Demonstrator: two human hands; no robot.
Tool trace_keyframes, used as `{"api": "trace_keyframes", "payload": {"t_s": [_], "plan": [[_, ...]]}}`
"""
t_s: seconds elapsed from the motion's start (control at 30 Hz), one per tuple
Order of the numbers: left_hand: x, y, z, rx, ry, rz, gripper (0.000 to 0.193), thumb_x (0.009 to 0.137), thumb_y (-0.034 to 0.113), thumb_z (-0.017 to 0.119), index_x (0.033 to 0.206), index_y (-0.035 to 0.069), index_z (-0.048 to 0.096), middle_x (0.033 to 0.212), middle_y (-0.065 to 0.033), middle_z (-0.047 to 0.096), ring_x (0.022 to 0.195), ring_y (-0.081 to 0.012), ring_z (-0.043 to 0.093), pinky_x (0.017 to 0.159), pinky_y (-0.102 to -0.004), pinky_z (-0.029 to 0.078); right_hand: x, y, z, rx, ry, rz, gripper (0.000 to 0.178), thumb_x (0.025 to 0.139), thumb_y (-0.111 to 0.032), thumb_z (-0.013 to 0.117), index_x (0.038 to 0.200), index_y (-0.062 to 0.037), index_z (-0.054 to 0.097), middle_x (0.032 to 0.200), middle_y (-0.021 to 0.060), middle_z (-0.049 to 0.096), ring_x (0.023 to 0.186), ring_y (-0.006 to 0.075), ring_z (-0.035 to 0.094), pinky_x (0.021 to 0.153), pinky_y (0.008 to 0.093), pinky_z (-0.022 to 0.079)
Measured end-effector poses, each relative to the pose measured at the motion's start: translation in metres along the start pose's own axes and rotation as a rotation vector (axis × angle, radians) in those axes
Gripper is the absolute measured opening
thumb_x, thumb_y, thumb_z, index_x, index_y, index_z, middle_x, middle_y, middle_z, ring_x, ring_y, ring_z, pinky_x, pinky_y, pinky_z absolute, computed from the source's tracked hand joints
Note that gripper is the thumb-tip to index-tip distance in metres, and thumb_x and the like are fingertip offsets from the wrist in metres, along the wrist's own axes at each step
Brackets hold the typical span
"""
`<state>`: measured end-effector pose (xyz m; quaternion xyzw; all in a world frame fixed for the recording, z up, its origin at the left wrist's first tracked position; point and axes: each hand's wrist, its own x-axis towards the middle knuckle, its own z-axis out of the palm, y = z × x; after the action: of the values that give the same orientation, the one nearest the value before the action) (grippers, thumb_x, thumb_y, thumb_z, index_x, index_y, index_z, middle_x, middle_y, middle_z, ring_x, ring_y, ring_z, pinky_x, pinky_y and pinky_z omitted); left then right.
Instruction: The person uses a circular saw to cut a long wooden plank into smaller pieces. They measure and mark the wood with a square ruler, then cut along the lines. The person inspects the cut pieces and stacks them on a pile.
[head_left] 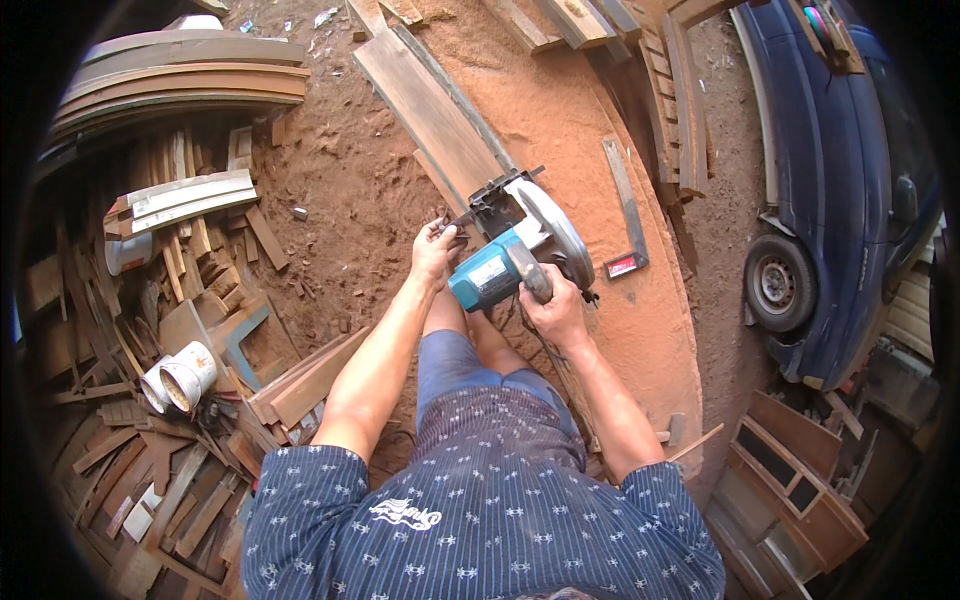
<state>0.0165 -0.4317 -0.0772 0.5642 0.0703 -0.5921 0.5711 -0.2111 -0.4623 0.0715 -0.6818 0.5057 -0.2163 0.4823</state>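
Right hand (pixel 556 312) fingers wrapped around circular saw (pixel 515 255) handle, left hand (pixel 434 252) fingers pinching its base.

Short-sleeved shirt (pixel 480 500), dark blue, fine stripes, scattered small white motifs; white emblem at left chest. Blue denim shorts (pixel 455 365), knee-length. Forearms bare, no gloves, no watch visible.

You had even, bright daylight with soft shadows; focus stayed sharp centrally, while fisheye distortion bent edges and a black vignette ringed your frame
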Motion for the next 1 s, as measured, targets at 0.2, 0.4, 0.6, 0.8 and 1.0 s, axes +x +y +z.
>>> {"api": "trace_keyframes", "payload": {"t_s": [0.2,0.4,0.6,0.8,1.0], "plan": [[0.007,0.009,0.000,-0.021,0.010,-0.029,0.038,0.095,0.002,0.063,0.130,0.000,0.047,0.113,-0.0123,0.063,0.097,-0.0232,0.068,0.082,-0.0380,0.062,0.011,-0.002,0.005,-0.023,0.007,-0.022,0.030,0.081,-0.011,0.072,0.107,-0.0016,0.061,0.086,0.0203,0.069,0.083,0.0386,0.069,0.071,0.0416,0.054],[0.012,0.020,0.003,0.001,0.035,-0.023,0.035,0.095,0.003,0.062,0.128,0.000,0.049,0.113,-0.0123,0.063,0.096,-0.0237,0.068,0.081,-0.0391,0.061,0.021,-0.002,0.010,-0.027,0.038,-0.069,0.027,0.082,-0.010,0.072,0.105,-0.0012,0.061,0.082,0.0172,0.067,0.076,0.0323,0.069,0.069,0.0385,0.054],[0.026,0.027,-0.006,0.058,-0.028,-0.034,0.040,0.097,0.011,0.063,0.132,0.004,0.046,0.119,-0.0106,0.062,0.109,-0.0240,0.063,0.095,-0.0453,0.054,0.033,-0.011,0.014,-0.033,0.040,-0.089,0.024,0.083,-0.009,0.071,0.104,-0.0005,0.061,0.081,0.0167,0.067,0.075,0.0314,0.069,0.068,0.0369,0.053],[0.020,0.053,0.022,0.796,0.237,0.533,0.070,0.085,0.033,0.078,0.136,-0.002,0.046,0.132,-0.0199,0.053,0.125,-0.0319,0.052,0.107,-0.0499,0.043,0.045,-0.014,0.020,0.009,0.034,-0.076,0.023,0.083,-0.009,0.070,0.102,-0.0007,0.061,0.082,0.0170,0.067,0.076,0.0313,0.069,0.068,0.0377,0.054],[0.033,0.104,0.060,1.609,0.005,0.847,0.104,0.074,0.055,0.080,0.147,-0.005,0.036,0.156,-0.0259,0.029,0.148,-0.0409,0.021,0.122,-0.0524,0.015,0.056,-0.014,0.025,-0.006,0.039,-0.068,0.027,0.080,-0.010,0.072,0.104,-0.0014,0.061,0.084,0.0187,0.068,0.079,0.0349,0.070,0.070,0.0400,0.054]]}}
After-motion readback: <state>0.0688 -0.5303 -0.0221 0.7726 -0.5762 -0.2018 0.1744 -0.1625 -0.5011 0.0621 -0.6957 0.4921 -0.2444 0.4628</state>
